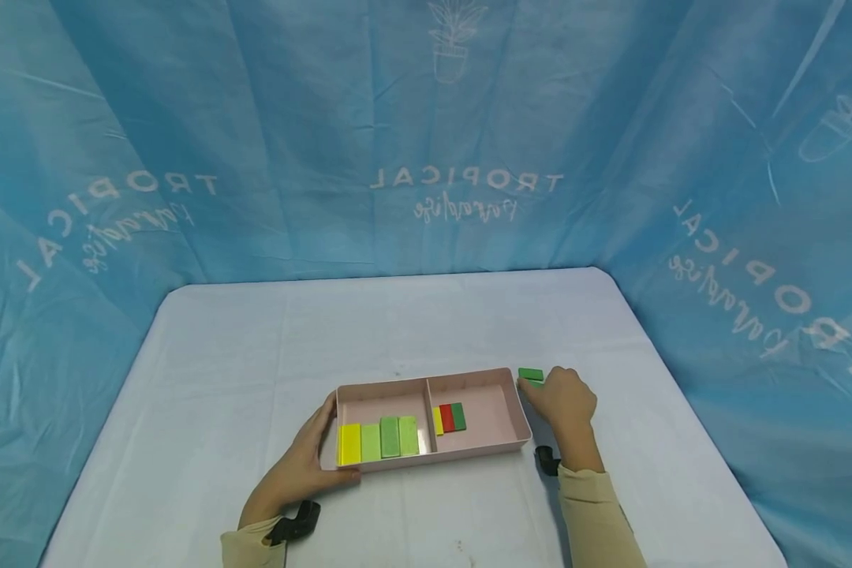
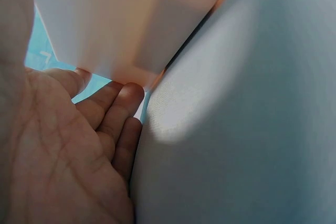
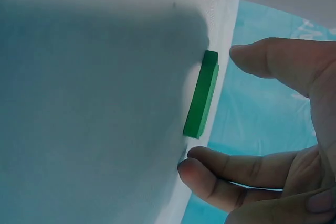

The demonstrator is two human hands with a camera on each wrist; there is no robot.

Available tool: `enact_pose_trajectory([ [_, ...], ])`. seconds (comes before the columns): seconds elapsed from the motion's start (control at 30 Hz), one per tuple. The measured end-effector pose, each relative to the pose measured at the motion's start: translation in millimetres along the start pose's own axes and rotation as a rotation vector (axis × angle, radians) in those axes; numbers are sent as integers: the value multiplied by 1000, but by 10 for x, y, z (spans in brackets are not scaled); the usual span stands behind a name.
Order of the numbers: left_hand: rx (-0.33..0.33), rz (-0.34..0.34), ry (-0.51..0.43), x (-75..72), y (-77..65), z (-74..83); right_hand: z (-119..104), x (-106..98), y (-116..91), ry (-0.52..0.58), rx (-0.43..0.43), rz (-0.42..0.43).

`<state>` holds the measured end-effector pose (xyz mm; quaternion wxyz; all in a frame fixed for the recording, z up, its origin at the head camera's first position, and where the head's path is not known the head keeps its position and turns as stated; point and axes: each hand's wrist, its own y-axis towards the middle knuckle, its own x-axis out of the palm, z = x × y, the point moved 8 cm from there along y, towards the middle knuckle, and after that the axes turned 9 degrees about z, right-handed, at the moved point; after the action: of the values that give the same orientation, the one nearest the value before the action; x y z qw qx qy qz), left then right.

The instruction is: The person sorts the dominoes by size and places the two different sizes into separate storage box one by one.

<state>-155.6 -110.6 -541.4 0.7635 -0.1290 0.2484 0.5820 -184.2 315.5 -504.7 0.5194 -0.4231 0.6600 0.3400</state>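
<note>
My left hand (image 1: pixel 301 465) grips the left end of a pink two-part box (image 1: pixel 436 457), thumb along the front wall and fingers at the end wall. The left wrist view shows my fingers against the box's wall (image 2: pixel 121 30). Beyond the box's right end, my right hand (image 1: pixel 564 398) reaches over green blocks (image 1: pixel 530 373) on the table. In the right wrist view, its thumb and fingers stand apart on either side of a green block (image 3: pixel 201 95), with a gap to it. Part of the blocks is hidden by this hand in the head view.
The left compartment holds a yellow block (image 1: pixel 350 444) and several green ones (image 1: pixel 390 437) in a row. Smaller yellow, red (image 1: pixel 447 418) and green blocks stand in the right one, by the divider (image 1: pixel 429 410). Blue curtains (image 1: pixel 397 118) surround the white-covered table (image 1: pixel 220 355).
</note>
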Motion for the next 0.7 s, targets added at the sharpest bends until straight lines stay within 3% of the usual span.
enact_pose_trajectory([
  [0.3, -21, -2, -4, -2, -5, -6, -20, 13, 8, 3, 10, -1],
  [0.7, -2, 9, -10, 0, 4, -11, -13, 0, -12, 7, 50, -6],
])
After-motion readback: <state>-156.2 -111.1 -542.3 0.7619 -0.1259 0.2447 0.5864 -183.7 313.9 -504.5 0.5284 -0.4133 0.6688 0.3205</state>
